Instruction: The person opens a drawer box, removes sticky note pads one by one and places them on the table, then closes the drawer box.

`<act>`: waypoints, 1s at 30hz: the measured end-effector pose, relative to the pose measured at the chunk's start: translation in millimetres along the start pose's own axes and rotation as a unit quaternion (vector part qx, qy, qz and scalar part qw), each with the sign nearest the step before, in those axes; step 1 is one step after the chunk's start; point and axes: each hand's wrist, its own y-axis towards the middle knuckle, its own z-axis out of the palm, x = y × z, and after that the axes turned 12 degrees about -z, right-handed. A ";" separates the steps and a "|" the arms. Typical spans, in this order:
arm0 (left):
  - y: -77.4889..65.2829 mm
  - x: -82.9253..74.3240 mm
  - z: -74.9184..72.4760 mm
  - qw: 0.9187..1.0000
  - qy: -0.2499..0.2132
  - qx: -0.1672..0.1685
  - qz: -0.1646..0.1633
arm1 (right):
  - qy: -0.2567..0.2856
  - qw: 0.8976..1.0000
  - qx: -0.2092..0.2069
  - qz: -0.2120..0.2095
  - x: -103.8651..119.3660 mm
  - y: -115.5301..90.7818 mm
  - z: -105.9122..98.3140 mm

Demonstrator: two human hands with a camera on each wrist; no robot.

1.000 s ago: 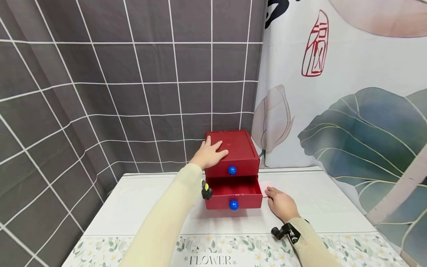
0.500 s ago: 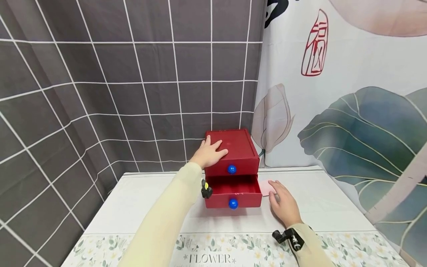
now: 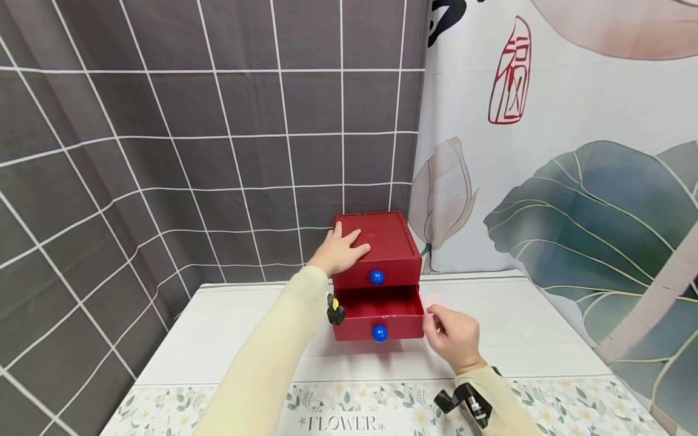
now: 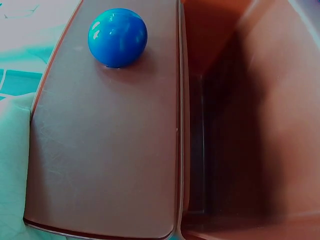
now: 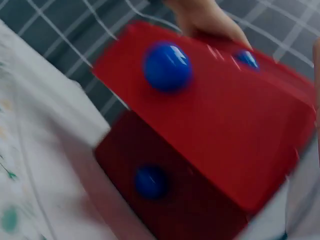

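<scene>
A red two-drawer box (image 3: 382, 236) with blue round knobs stands at the back. Its lower drawer (image 3: 354, 328) is pulled out; the visible inside looks bare. My left hand (image 3: 335, 251) rests on the box's top near the left edge, fingers spread. My right hand (image 3: 455, 339) is beside the drawer's right front corner, its fingers curled and seeming to pinch a thin pink piece (image 3: 434, 298), partly hidden and blurred. In the left wrist view, one blue knob (image 4: 118, 37) and the drawer interior (image 4: 280, 125) fill the picture.
A white table cover (image 3: 262, 339) with a floral border lies beneath. Behind hang a dark grid-patterned curtain (image 3: 245, 157) and a pale curtain (image 3: 463, 91) with leaf prints. A small black camera (image 3: 466, 399) is strapped to my right wrist.
My right hand's fingers first lay at the pink piece, then lifted with the hand more open, and are now curled closer to the drawer corner. The left hand stays on the box.
</scene>
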 end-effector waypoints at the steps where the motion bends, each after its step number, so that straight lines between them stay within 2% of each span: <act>1: 0.0 0.0 -0.1 1.000 0.001 -0.002 0.001 | 0.008 1.000 0.005 -0.018 4.8 4.4 1.9; 4: -0.7 0.0 -1.5 1.000 -0.002 -0.007 0.000 | 0.038 0.996 0.023 -0.072 21.6 13.2 10.0; 7: -1.2 0.9 -1.5 1.000 -0.003 -0.008 -0.001 | 0.060 0.991 0.073 -0.091 38.7 15.2 16.5; 11: -1.5 3.1 1.2 1.000 -0.001 -0.004 -0.004 | 0.073 0.983 0.160 -0.055 55.4 10.1 19.1; 14: -1.7 3.4 2.8 1.000 -0.005 -0.004 -0.005 | 0.077 0.978 0.194 -0.022 61.7 4.7 19.9; 19: -1.1 1.2 2.5 1.000 -0.005 -0.007 -0.002 | 0.075 0.978 0.194 0.015 66.8 0.3 24.8; 25: -0.3 -1.6 0.4 1.000 -0.002 -0.007 0.000 | 0.061 0.984 0.164 0.043 69.7 -1.2 32.4; 30: -0.7 -1.1 0.9 1.000 -0.001 -0.008 -0.001 | 0.063 0.984 0.151 0.070 71.1 -5.1 35.9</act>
